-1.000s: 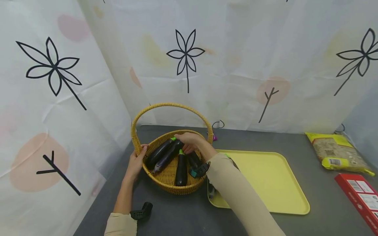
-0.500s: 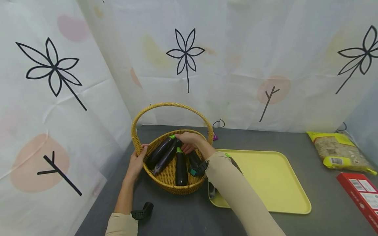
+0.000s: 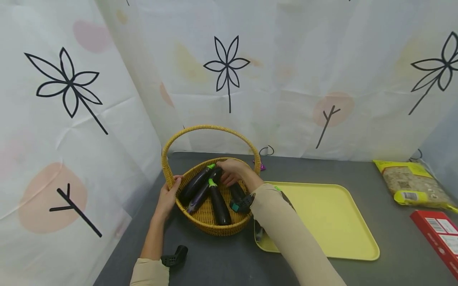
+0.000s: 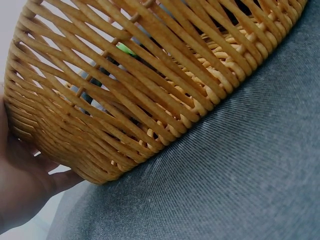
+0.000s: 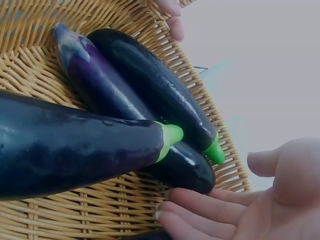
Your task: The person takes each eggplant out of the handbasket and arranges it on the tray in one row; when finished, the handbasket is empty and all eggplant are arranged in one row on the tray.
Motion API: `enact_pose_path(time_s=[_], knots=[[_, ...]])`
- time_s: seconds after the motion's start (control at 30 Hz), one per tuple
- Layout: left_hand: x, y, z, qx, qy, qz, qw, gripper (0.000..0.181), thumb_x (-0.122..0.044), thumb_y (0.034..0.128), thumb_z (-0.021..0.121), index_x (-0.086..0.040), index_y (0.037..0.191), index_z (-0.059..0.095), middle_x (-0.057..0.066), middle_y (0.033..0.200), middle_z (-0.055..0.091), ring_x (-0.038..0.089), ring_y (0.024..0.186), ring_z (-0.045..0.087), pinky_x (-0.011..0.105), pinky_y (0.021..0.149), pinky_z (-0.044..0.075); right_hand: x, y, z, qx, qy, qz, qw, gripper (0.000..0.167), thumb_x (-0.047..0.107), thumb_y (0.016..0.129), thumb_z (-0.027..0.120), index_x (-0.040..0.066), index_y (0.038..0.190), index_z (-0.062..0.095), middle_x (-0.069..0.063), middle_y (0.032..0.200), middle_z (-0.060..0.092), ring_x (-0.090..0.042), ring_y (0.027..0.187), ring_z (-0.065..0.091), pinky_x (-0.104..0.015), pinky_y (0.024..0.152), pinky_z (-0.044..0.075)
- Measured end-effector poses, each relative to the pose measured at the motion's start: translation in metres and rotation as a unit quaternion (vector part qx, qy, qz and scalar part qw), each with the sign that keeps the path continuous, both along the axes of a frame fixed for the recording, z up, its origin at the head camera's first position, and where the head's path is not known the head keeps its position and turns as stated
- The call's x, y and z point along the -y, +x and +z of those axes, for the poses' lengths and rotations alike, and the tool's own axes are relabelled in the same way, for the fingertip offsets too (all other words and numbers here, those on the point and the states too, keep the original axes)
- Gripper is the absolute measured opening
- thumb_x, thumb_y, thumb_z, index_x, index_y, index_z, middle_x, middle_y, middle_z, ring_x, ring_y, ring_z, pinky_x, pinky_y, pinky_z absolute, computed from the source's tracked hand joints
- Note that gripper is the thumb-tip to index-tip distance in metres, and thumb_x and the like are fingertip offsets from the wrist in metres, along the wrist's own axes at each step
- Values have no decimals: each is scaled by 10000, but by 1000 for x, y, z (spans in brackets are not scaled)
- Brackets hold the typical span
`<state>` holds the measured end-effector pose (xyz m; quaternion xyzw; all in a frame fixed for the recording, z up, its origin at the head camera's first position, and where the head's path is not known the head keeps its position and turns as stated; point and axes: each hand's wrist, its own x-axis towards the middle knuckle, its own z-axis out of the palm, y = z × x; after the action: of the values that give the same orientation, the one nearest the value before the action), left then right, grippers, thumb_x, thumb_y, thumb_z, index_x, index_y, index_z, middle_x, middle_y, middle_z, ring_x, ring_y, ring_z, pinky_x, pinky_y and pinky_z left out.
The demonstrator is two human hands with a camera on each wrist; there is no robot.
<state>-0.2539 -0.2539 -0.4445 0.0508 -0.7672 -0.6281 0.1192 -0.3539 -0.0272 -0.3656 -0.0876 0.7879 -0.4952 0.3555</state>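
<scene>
My left hand point(image 3: 166, 198) grips the left rim of a yellow wicker basket point(image 3: 214, 229), thumb at the edge; its fingers reach the woven side point(image 4: 125, 100) in the left wrist view. Inside lie dark eggplants: a glossy one point(image 5: 155, 82) along the left wall, a purple-tipped one point(image 5: 107, 90) beside it, and a front one point(image 3: 220, 204). The front one's green stem lies over the purple-tipped one. My right hand point(image 3: 234, 171) is inside the basket at the back, fingers extended, thumb apart. Its fingertips point(image 5: 180, 197) touch or nearly touch the purple-tipped eggplant's end.
Right of the basket is a yellow tray point(image 3: 329, 218); dark items with a green tip lie on it, mostly hidden by my right sleeve point(image 3: 286, 226). Farther right are a yellow food bag point(image 3: 411, 182) and a red box point(image 3: 438, 238). A tall handle point(image 3: 211, 127) arches over the basket.
The front eggplant's stem end has swung left onto the purple-tipped eggplant, so it now lies slanted. My left hand keeps its place on the rim; my right hand remains at the back.
</scene>
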Motion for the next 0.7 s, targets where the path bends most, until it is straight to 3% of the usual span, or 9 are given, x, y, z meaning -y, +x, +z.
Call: enact_pose_path(time_s=[0.3,0.53,0.7], knots=[[-1,1,1,11,-28,-20,10000,413,-303,1036,419,10,1299,475,203,1311,448,277,1208,377,442,1027,240,-4,1,5,-232,222,-139,9994,531,344,1035,415,-27,1415,395,-250,1218,583,-378,1048,597,-428,819,508],[-2,-1,1,-35,-39,-36,10000,410,-298,1037,420,17,1293,472,212,1314,446,287,1221,372,460,1037,233,-4,2,3,-459,682,545,9951,530,402,1039,364,-25,1261,584,-207,1167,621,-328,1010,621,-399,816,508],[-1,-1,0,-40,-31,-21,10000,414,-299,1037,417,17,1299,469,216,1313,442,290,1221,369,460,1036,230,-2,3,-1,-169,640,934,9934,516,395,1026,414,-31,1274,567,-223,1119,632,-330,979,633,-392,793,518]])
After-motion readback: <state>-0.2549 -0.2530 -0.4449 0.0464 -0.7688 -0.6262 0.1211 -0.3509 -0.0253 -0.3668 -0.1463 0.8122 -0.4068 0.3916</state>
